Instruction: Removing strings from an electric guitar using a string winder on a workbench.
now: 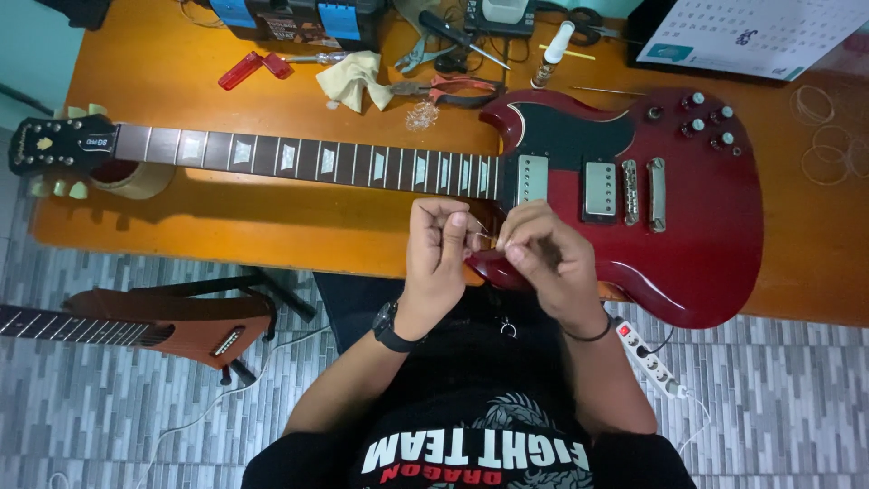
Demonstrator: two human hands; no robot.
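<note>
A dark red electric guitar (688, 235) lies flat on the orange wooden table (272, 226), neck (308, 161) to the left, headstock (54, 145) on a roll of tape. Its fretboard shows no strings. Over the near edge of the guitar body, my left hand (439, 258) and my right hand (548, 258) are held close together. Both pinch a thin wire or string end (486, 237) between their fingertips. A black watch is on my left wrist and a dark band on my right.
Pliers (448, 89), a screwdriver (457, 34), a yellow cloth (355, 77), a red tool (252, 68) and a small bottle (552, 50) lie at the table's far side. Coiled strings (828, 136) sit at right. A second guitar (154, 328) and a power strip (647, 358) are on the floor.
</note>
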